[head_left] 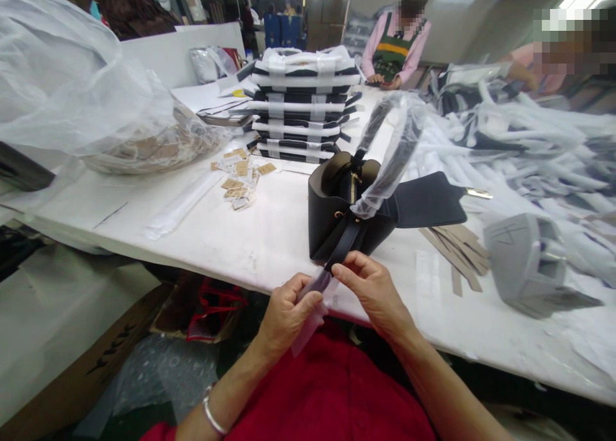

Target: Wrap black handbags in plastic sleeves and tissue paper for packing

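Note:
A black handbag stands upright on the white table in front of me, its top gaping and its flap spread out to the right. One handle arches above it, wrapped in clear plastic. The other strap hangs down toward me over the table's front edge. My right hand pinches this strap between thumb and fingers. Lower down, my left hand is closed on a clear plastic sleeve around the strap's end; part of it hangs below my fingers.
Stacked wrapped black bags stand at the back. Small tan tags lie left of the handbag. A grey tape dispenser and cardboard strips are to the right, beside heaped white-wrapped pieces. A person works across the table.

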A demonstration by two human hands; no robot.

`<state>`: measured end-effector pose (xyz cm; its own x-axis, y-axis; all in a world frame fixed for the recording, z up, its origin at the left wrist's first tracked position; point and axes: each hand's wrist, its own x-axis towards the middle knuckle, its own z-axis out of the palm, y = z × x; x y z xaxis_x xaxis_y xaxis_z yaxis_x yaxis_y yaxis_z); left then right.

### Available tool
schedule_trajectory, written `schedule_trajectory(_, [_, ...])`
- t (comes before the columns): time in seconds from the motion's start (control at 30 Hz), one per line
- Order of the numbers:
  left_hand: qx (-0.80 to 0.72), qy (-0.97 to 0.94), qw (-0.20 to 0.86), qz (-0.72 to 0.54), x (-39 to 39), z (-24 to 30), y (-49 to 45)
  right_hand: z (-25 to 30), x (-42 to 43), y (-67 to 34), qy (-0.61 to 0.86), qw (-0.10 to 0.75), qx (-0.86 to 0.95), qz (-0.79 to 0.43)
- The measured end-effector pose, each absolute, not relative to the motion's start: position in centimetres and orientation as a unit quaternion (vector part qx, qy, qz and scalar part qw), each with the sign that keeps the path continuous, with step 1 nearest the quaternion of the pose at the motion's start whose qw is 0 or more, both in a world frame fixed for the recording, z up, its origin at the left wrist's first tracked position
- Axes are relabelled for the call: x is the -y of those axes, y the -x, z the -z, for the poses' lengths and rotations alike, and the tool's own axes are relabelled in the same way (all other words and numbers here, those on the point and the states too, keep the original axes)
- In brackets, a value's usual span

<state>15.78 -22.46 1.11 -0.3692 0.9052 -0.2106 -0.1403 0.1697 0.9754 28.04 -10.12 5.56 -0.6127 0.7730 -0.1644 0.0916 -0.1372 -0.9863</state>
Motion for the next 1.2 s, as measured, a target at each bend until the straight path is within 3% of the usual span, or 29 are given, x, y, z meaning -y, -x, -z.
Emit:
schedule_trajectory(0.17, [-0.597,-0.314,0.455,-0.581,20.7,-1.9,-17.0,-6.7,8.9,-29.4,0.365,0.257,0.694,-0.565])
schedule_trajectory(0.47, [-0.592,-0.308,0.421,-0.615,15.7,-4.1,-17.6,-6.9,5.5,-31.0,0.392,0.316,0.667,-0.549])
schedule_trajectory(0.63, [-0.621,-0.329,0.375,-0.605,12.9,-5.4,-17.0,-6.3,4.8,-31.4,0.404,0.305,0.646,-0.571])
schedule_trajectory(0.9, [-0.724,-0.444,0.139,-0.508,11.9,-6.2,-16.0,-7.1,4.8,-29.7,0.406,0.278,0.592,-0.639])
schedule_trajectory(1.2, [-0.653,-0.364,0.278,-0.604,12.6,-6.0,-15.3,-7.8,4.6,-27.2,0.425,0.27,0.579,-0.642])
